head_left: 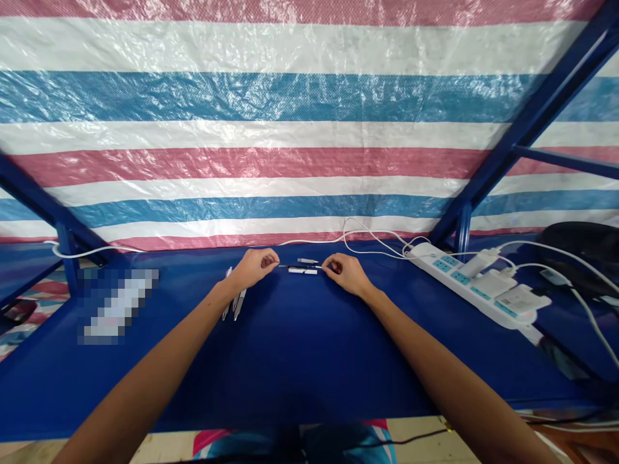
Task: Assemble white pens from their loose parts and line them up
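black pen part (300, 266) betw both hands (254, 269) (345, 274)

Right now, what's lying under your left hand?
White pens lie on the blue table under the left hand and wrist. The hand covers their middles, so their exact number and anything else beneath it cannot be seen.
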{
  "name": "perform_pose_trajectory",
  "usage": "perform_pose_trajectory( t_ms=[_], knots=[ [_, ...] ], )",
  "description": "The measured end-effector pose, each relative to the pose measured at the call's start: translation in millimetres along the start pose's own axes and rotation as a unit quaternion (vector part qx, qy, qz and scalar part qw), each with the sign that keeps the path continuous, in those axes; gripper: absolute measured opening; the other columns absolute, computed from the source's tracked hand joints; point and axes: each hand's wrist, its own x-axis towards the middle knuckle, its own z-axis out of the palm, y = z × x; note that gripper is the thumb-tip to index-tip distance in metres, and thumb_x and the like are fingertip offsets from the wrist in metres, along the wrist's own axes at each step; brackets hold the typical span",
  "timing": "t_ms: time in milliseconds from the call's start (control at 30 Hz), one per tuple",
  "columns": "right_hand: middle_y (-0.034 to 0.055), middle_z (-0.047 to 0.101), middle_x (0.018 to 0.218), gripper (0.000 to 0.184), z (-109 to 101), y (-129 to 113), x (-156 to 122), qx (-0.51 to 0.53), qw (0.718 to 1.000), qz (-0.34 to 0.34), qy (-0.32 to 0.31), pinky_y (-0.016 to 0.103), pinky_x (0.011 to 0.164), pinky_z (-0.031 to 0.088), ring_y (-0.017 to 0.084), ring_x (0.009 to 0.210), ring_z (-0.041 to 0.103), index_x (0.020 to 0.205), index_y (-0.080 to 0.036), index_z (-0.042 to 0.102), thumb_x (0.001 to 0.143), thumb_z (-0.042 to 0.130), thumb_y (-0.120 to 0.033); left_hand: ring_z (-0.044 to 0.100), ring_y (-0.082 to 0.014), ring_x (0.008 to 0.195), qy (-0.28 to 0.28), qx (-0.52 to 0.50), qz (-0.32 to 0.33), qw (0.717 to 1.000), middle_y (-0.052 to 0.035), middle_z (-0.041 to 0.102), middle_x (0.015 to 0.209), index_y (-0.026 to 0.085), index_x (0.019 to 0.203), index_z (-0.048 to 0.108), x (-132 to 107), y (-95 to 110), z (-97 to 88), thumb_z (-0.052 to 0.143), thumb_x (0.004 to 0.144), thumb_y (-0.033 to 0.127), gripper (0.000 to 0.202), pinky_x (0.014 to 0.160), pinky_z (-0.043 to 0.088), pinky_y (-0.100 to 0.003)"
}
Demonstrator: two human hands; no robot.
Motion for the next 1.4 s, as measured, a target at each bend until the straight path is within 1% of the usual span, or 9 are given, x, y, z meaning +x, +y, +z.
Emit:
perform_pose_trajectory(
  t_ms=[167, 233, 300, 400, 500, 600, 700, 900, 1400],
  knots=[
    [0.0050, 0.067, 0.080, 0.019, -1.2, -22.4, 1.2, 0.050, 0.998, 0.017, 0.034, 0.027, 0.062, 0.049, 0.017, 0.072, 0.063, 0.085, -0.019, 0.067, 0.088, 0.056, -0.035, 0.069, -0.0200, 0.076, 0.091, -0.143, -0.031, 0.985, -0.0041, 0.075, 0.084, 0.020, 0.089, 0.070, -22.3, 33.6, 7.5, 0.059, 0.087, 0.038, 0.021, 0.078, 0.058, -0.033],
    [0.0056, 0.070, 0.082, 0.022, 2.4, -37.2, 0.7, 0.123, 0.992, 0.021, 0.036, 0.027, 0.063, 0.051, 0.018, 0.074, 0.066, 0.086, -0.019, 0.067, 0.087, 0.060, -0.040, 0.071, -0.0214, 0.081, 0.113, -0.185, -0.051, 0.975, -0.0047, 0.075, 0.087, 0.020, 0.091, 0.070, -26.6, 43.7, 12.8, 0.062, 0.087, 0.040, 0.022, 0.083, 0.059, -0.035],
    [0.0056, 0.070, 0.081, 0.024, 8.5, -49.9, -2.5, 0.168, 0.985, 0.015, 0.033, 0.027, 0.063, 0.052, 0.018, 0.072, 0.066, 0.086, -0.019, 0.067, 0.087, 0.062, -0.042, 0.071, -0.0226, 0.085, 0.132, -0.221, -0.069, 0.964, -0.0059, 0.076, 0.091, 0.019, 0.091, 0.071, -29.0, 49.6, 18.7, 0.063, 0.087, 0.042, 0.024, 0.086, 0.059, -0.036],
    [0.0057, 0.071, 0.078, 0.023, 19.0, -58.2, -12.2, 0.191, 0.978, 0.005, 0.081, 0.027, 0.060, 0.053, 0.017, 0.066, 0.066, 0.084, -0.018, 0.065, 0.089, 0.061, -0.041, 0.072, -0.0231, 0.087, 0.155, -0.261, -0.084, 0.949, -0.0066, 0.076, 0.091, 0.018, 0.088, 0.070, -32.3, 52.9, 27.4, 0.064, 0.087, 0.042, 0.025, 0.087, 0.059, -0.037],
    [0.0059, 0.072, 0.077, 0.018, 26.5, -55.8, -21.8, 0.173, 0.980, -0.029, 0.095, 0.027, 0.058, 0.054, 0.016, 0.063, 0.065, 0.084, -0.019, 0.066, 0.090, 0.061, -0.035, 0.071, -0.0222, 0.085, 0.158, -0.279, -0.081, 0.944, -0.0054, 0.076, 0.089, 0.018, 0.087, 0.071, -36.6, 54.5, 34.3, 0.066, 0.086, 0.040, 0.022, 0.085, 0.059, -0.035],
    [0.0062, 0.073, 0.079, 0.013, 29.2, -51.9, -25.5, 0.161, 0.979, -0.077, 0.102, 0.025, 0.058, 0.055, 0.016, 0.064, 0.067, 0.086, -0.019, 0.068, 0.091, 0.061, -0.028, 0.070, -0.0203, 0.080, 0.147, -0.275, -0.063, 0.948, -0.0044, 0.075, 0.086, 0.018, 0.086, 0.072, -39.6, 55.1, 38.9, 0.067, 0.086, 0.034, 0.016, 0.080, 0.058, -0.032],
    [0.0062, 0.074, 0.082, 0.011, 29.1, -51.3, -25.2, 0.156, 0.976, -0.101, 0.115, 0.024, 0.057, 0.056, 0.015, 0.065, 0.068, 0.088, -0.020, 0.069, 0.092, 0.060, -0.023, 0.069, -0.0193, 0.077, 0.141, -0.264, -0.052, 0.953, -0.0041, 0.075, 0.084, 0.019, 0.085, 0.072, -40.1, 53.8, 41.8, 0.067, 0.087, 0.031, 0.014, 0.078, 0.058, -0.031],
    [0.0044, 0.072, 0.079, 0.008, 28.6, -52.4, -26.4, 0.148, 0.977, -0.103, 0.113, 0.023, 0.056, 0.055, 0.014, 0.062, 0.067, 0.092, -0.020, 0.070, 0.092, 0.061, -0.020, 0.069, -0.0187, 0.075, 0.128, -0.264, -0.052, 0.955, -0.0039, 0.075, 0.084, 0.019, 0.086, 0.072, -40.5, 53.9, 42.4, 0.067, 0.089, 0.030, 0.012, 0.076, 0.058, -0.030],
    [0.0033, 0.070, 0.079, 0.010, 27.7, -54.6, -29.0, 0.122, 0.981, -0.112, 0.099, 0.023, 0.053, 0.053, 0.013, 0.061, 0.063, 0.093, -0.021, 0.071, 0.094, 0.061, -0.019, 0.069, -0.0184, 0.075, 0.134, -0.255, -0.047, 0.956, -0.0036, 0.076, 0.084, 0.019, 0.086, 0.073, -42.2, 54.6, 43.1, 0.067, 0.089, 0.026, 0.010, 0.076, 0.057, -0.029]
  ],
)
